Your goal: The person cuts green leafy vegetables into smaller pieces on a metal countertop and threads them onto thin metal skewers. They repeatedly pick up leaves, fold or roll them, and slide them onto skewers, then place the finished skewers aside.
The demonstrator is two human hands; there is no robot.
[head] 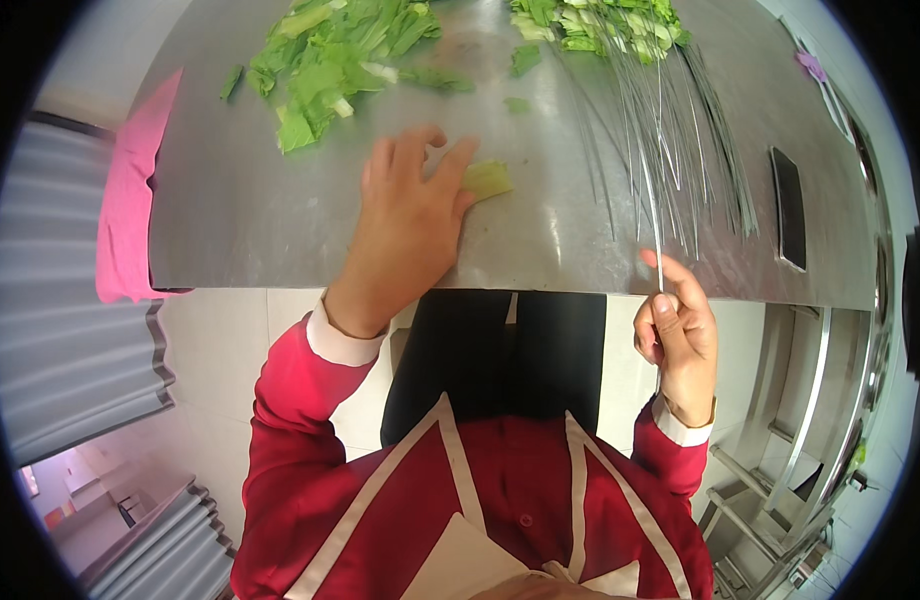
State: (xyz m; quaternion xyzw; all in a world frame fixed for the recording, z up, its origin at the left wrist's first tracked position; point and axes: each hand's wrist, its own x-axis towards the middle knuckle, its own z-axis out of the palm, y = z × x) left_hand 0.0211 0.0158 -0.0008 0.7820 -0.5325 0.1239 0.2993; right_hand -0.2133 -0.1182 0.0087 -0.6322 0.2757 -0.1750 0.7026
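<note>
My left hand (411,225) is over the steel table (257,217), its fingers spread and slightly curled. A pale green piece of leaf vegetable (490,178) lies by its thumb and index finger; I cannot tell whether they touch it. At the table's front edge, my right hand (677,334) pinches a thin metal skewer (659,262) between thumb and fingers. The skewer points away from me over many loose metal skewers (677,165). The far ends of these meet a group of cut leaf pieces (617,30), and what is threaded there is hard to make out.
A larger pile of cut green leaves (340,60) lies at the far left. Small leaf scraps (517,105) are scattered near the middle. A dark phone (788,208) rests at the right. Pink cloth (130,202) hangs over the left edge. Metal rails (752,480) stand below right.
</note>
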